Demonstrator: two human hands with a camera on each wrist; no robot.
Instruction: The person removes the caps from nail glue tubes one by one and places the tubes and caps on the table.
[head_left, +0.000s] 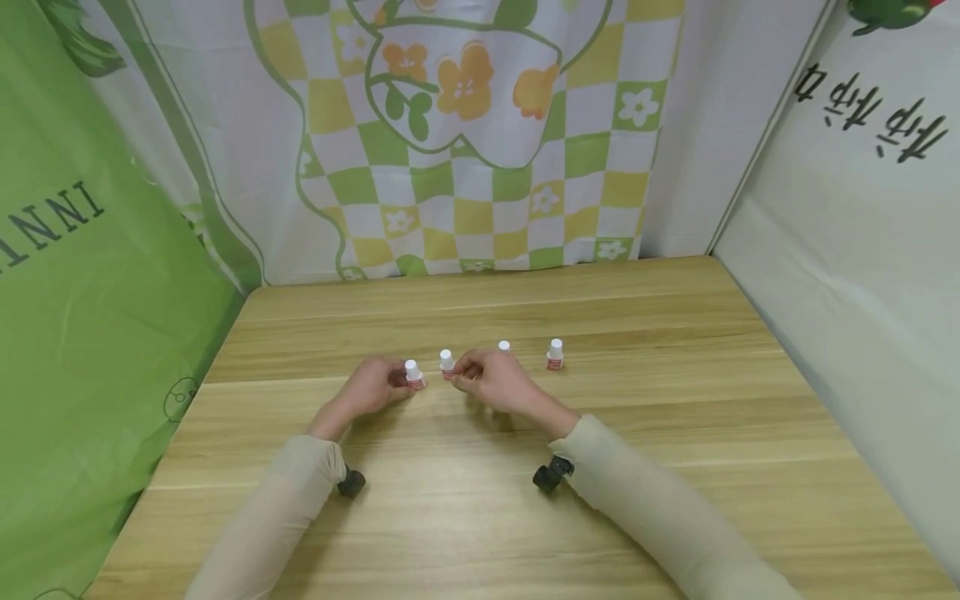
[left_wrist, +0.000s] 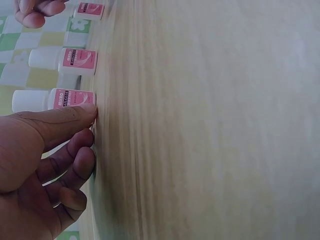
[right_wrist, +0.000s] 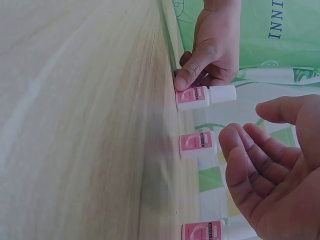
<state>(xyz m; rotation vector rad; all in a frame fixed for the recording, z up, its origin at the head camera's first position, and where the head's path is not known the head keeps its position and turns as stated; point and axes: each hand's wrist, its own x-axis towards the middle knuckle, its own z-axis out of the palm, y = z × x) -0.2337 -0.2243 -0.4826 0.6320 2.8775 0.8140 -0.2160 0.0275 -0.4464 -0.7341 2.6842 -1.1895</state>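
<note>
Several small nail glue bottles with white caps and pink labels stand upright in a loose row on the table. My left hand (head_left: 372, 386) pinches the leftmost bottle (head_left: 415, 382) low on its body; in the left wrist view the thumb (left_wrist: 75, 117) lies along the label's lower edge. Over the second bottle (head_left: 447, 367) hovers my right hand (head_left: 497, 382), fingers loosely bent, thumb apart from them. The right wrist view shows nothing between its fingertips (right_wrist: 231, 137). A third bottle (head_left: 504, 346) is mostly hidden behind the right hand, only its cap showing.
Farthest right in the row stands another nail glue bottle (head_left: 555, 357). The wooden table (head_left: 465, 517) ends at a checked, flowered curtain (head_left: 480, 208). A green sheet (head_left: 90, 275) hangs at the left and a white one (head_left: 847, 292) at the right.
</note>
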